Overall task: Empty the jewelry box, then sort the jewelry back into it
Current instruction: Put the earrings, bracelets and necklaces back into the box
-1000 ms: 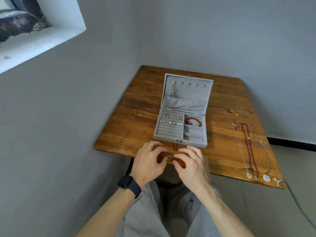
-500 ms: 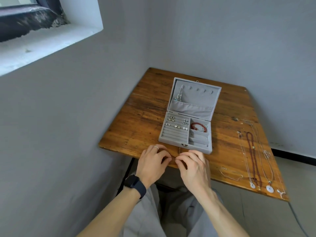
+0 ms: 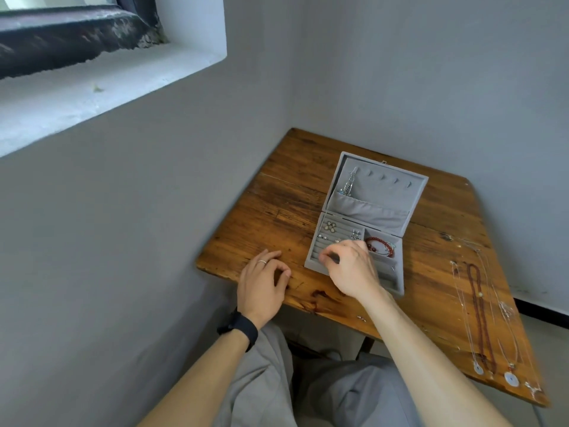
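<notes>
Right hand (image 3: 351, 266) is hovering over the open jewelry box (image 3: 381, 192), mid-table.
Its fingertips are pinching together, on what I cannot tell; left hand (image 3: 261, 283) is resting loose-fingered at the table's (image 3: 277, 195) near edge, necklaces (image 3: 480, 318) lining the right.

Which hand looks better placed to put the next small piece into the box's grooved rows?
The right hand: it hovers over the grooved rows of the jewelry box, fingers pinched together. The left hand rests on the table beside it.
</notes>
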Available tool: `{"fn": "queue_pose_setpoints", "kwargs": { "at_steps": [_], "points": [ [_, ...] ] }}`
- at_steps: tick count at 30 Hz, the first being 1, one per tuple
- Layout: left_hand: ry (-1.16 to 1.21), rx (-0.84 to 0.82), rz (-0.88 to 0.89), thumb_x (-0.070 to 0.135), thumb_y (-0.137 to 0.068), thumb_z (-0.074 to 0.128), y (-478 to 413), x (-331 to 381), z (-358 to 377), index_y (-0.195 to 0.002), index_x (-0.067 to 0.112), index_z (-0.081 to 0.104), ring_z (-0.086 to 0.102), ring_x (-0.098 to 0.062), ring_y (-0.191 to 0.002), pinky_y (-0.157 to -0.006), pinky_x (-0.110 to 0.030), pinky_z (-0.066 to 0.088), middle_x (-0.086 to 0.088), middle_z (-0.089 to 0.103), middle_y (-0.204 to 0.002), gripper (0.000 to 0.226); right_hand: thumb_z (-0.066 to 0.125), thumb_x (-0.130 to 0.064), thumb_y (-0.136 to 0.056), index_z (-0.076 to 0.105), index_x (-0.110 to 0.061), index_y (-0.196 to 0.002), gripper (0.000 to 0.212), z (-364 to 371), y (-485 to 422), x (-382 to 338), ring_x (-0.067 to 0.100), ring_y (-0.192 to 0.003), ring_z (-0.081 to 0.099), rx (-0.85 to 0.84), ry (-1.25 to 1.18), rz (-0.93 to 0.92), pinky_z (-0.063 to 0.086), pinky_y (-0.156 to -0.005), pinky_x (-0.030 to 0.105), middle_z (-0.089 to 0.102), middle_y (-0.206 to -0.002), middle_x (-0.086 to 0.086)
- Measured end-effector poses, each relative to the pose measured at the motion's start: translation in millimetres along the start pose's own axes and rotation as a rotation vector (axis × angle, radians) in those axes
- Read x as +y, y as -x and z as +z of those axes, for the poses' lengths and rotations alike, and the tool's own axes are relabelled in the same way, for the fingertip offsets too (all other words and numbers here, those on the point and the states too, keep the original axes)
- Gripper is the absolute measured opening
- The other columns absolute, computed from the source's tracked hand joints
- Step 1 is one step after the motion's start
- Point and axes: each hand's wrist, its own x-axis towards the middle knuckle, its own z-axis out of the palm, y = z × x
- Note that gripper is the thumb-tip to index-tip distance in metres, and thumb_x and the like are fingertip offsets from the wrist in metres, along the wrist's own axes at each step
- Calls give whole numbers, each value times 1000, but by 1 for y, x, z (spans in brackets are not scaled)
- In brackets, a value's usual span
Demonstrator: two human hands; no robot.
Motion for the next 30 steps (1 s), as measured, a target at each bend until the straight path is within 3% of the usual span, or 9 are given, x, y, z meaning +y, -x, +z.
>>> {"fn": "queue_pose_setpoints", "kwargs": {
  "at_steps": [4, 9, 12, 17, 24, 26, 30],
  "points": [
    [2, 17, 12, 39, -99, 56, 1, -1, 1, -101, 33, 67, 29, -8, -144, -113, -29, 20, 16, 51, -143, 13, 54, -41, -99, 71, -29, -114, 26, 1, -11, -8, 24, -119, 47, -83, 59, 15, 44, -93, 38, 64, -118, 1],
    [-6, 46, 13, 38, -99, 56, 2, -3, 3, -101, 33, 67, 30, -8, -144, -113, -28, 19, 17, 52, -142, 12, 66, -44, -91, 72, -34, -101, 16, 2, -17, -17, 26, -116, 55, -48, 55, 78, 52, -87, 39, 67, -114, -2],
    [-6, 54, 18, 38, -99, 57, 2, -3, 4, -100, 33, 67, 31, -9, -144, -114, -30, 21, 17, 53, -142, 12, 71, -39, -87, 66, -32, -95, 11, 2, -18, -21, 26, -113, 55, 22, 43, 123, 50, -85, 37, 65, -111, -3],
    [-7, 30, 5, 38, -98, 57, 0, -3, 2, -100, 34, 67, 29, -8, -144, -113, -28, 18, 18, 51, -142, 11, 72, -42, -85, 68, -37, -90, 8, 0, -23, -21, 27, -122, 47, -29, 20, 195, 47, -87, 38, 65, -118, -2],
    [192, -111, -161, 39, -94, 64, -23, 16, -25, -93, 35, 70, 40, -13, -134, -113, -38, 28, 12, 56, -136, 7, 64, -45, -91, 69, -35, -100, 15, -8, 11, 13, 21, -112, 48, 90, -93, 187, 36, -79, 32, 64, -113, -7],
    [278, -151, -167, 35, -93, 67, -37, 24, -31, -92, 30, 72, 45, -15, -132, -112, -33, 30, 5, 57, -136, 8, 63, -42, -92, 68, -33, -103, 15, -10, 32, 30, 19, -113, 48, 144, -68, 184, 35, -80, 30, 64, -112, -8],
    [184, -262, -100, 33, -93, 67, -57, 44, -32, -94, 26, 74, 42, -16, -135, -108, -30, 28, 1, 53, -140, 10, 62, -39, -92, 64, -31, -110, 20, -9, 69, 64, 16, -113, 51, 182, -31, 213, 44, -88, 35, 65, -116, -8]
  ]
}}
